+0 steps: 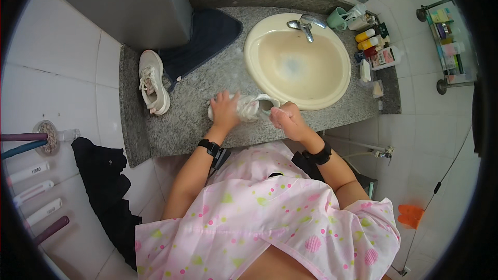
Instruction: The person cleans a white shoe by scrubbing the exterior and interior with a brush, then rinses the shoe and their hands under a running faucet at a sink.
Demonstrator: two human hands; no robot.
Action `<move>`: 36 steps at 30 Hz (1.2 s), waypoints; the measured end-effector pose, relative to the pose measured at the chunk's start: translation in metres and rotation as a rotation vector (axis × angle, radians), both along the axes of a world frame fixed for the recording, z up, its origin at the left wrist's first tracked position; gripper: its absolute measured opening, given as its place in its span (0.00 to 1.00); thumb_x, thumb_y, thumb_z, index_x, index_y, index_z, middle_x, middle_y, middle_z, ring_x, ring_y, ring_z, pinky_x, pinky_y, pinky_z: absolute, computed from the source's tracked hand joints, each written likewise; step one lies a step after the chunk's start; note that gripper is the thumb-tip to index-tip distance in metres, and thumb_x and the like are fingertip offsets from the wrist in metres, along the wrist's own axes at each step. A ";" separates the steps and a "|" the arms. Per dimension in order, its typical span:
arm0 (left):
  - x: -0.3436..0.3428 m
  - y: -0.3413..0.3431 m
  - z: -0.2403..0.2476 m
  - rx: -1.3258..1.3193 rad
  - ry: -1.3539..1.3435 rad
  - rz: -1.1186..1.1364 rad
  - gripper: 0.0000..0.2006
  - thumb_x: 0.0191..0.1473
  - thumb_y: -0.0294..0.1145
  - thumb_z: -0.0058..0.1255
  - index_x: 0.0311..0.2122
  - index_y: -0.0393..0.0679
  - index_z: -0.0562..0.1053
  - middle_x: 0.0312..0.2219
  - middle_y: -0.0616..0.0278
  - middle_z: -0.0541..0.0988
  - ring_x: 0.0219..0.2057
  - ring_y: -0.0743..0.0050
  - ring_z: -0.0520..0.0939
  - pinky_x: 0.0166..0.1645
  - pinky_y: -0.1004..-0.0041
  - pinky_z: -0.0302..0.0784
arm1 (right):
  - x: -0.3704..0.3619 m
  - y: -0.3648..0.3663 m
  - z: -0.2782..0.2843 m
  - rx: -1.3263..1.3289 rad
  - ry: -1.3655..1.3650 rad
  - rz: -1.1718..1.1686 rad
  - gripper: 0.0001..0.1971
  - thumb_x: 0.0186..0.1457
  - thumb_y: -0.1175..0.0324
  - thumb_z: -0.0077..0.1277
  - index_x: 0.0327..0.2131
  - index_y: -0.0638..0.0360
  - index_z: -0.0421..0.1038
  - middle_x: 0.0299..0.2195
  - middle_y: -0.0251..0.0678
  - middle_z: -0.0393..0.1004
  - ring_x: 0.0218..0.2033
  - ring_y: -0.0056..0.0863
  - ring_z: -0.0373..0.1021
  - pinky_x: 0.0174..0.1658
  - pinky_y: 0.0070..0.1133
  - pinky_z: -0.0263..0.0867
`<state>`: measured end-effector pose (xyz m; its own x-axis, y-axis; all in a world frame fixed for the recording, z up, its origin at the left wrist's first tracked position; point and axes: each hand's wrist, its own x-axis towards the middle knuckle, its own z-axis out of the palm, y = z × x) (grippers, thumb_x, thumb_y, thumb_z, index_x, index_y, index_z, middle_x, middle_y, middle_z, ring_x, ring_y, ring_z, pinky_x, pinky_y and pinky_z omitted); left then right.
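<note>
My left hand (pixel 225 108) presses spread fingers on a white sneaker (pixel 249 107) on the table (pixel 187 119); my right hand (pixel 288 119) grips its heel end, fingers closed.

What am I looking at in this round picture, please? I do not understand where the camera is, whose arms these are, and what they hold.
The camera sits on a person's head and looks down, so the arms coming from the lower edge are that person's own. The wide lens bends straight edges, which makes the picture look round.

The person stands at a grey stone counter with a cream sink and a tap. The left hand presses on a white shoe lying at the counter's front edge. The right hand is closed at the shoe's opening; I cannot tell what its fingers hold.

A second white shoe lies further left, beside a dark cloth. Bottles and a green cup stand right of the sink.
</note>
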<state>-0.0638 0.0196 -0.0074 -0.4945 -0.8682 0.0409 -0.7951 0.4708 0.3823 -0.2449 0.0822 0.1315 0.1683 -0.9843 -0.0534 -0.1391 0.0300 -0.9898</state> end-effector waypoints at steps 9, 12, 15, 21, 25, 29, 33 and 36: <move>0.001 0.004 -0.005 -0.058 -0.012 -0.023 0.43 0.24 0.42 0.71 0.54 0.53 0.69 0.41 0.58 0.67 0.45 0.55 0.67 0.45 0.55 0.61 | 0.002 -0.001 -0.001 0.026 -0.046 -0.007 0.22 0.60 0.65 0.40 0.13 0.65 0.59 0.10 0.30 0.57 0.15 0.18 0.51 0.19 0.22 0.51; 0.001 0.000 -0.005 -0.049 -0.019 -0.012 0.44 0.23 0.43 0.71 0.54 0.53 0.69 0.41 0.58 0.68 0.45 0.56 0.67 0.45 0.56 0.61 | -0.004 -0.012 -0.015 0.110 0.207 0.066 0.22 0.60 0.65 0.40 0.14 0.66 0.58 0.10 0.29 0.56 0.15 0.17 0.49 0.19 0.22 0.50; -0.001 -0.003 -0.009 -0.054 -0.014 -0.010 0.43 0.24 0.43 0.71 0.54 0.53 0.69 0.41 0.58 0.68 0.44 0.56 0.67 0.45 0.56 0.60 | 0.000 -0.010 0.009 -0.005 0.072 0.069 0.22 0.60 0.64 0.41 0.13 0.64 0.57 0.10 0.27 0.56 0.15 0.17 0.49 0.19 0.22 0.50; 0.003 -0.006 -0.013 -0.062 -0.026 -0.078 0.40 0.26 0.42 0.69 0.52 0.53 0.70 0.42 0.59 0.69 0.47 0.56 0.68 0.49 0.54 0.59 | -0.024 -0.017 -0.021 0.071 -0.051 -0.052 0.27 0.63 0.63 0.36 0.09 0.60 0.54 0.10 0.28 0.54 0.15 0.18 0.50 0.21 0.20 0.48; 0.023 -0.024 -0.015 -0.057 0.072 -0.341 0.33 0.33 0.32 0.64 0.51 0.54 0.72 0.46 0.60 0.70 0.53 0.57 0.66 0.59 0.47 0.51 | -0.008 -0.002 -0.033 0.176 -0.082 -0.233 0.30 0.64 0.59 0.33 0.09 0.62 0.60 0.10 0.30 0.58 0.14 0.20 0.53 0.21 0.19 0.51; 0.024 -0.027 -0.013 -0.019 0.053 -0.362 0.32 0.35 0.24 0.60 0.51 0.55 0.72 0.49 0.61 0.70 0.57 0.58 0.64 0.64 0.46 0.42 | -0.001 -0.003 -0.049 0.247 -0.291 -0.354 0.32 0.63 0.51 0.31 0.11 0.62 0.65 0.11 0.30 0.64 0.15 0.20 0.60 0.23 0.18 0.56; 0.023 -0.028 -0.006 0.028 0.073 -0.374 0.34 0.35 0.20 0.58 0.53 0.57 0.71 0.52 0.62 0.70 0.60 0.58 0.61 0.65 0.46 0.40 | -0.006 -0.015 -0.029 0.213 -0.066 0.047 0.30 0.62 0.54 0.33 0.10 0.62 0.63 0.10 0.32 0.63 0.14 0.21 0.59 0.24 0.19 0.58; 0.023 -0.030 -0.002 0.016 0.065 -0.393 0.33 0.36 0.21 0.58 0.53 0.58 0.71 0.52 0.62 0.70 0.60 0.58 0.61 0.65 0.46 0.39 | 0.002 -0.018 -0.012 0.215 -0.017 0.201 0.28 0.60 0.59 0.36 0.08 0.61 0.62 0.08 0.33 0.62 0.12 0.21 0.58 0.23 0.20 0.58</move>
<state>-0.0413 -0.0108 -0.0098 -0.7863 -0.6138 0.0709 -0.5291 0.7281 0.4358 -0.2430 0.0640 0.1191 0.3610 -0.8977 -0.2525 -0.1467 0.2127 -0.9660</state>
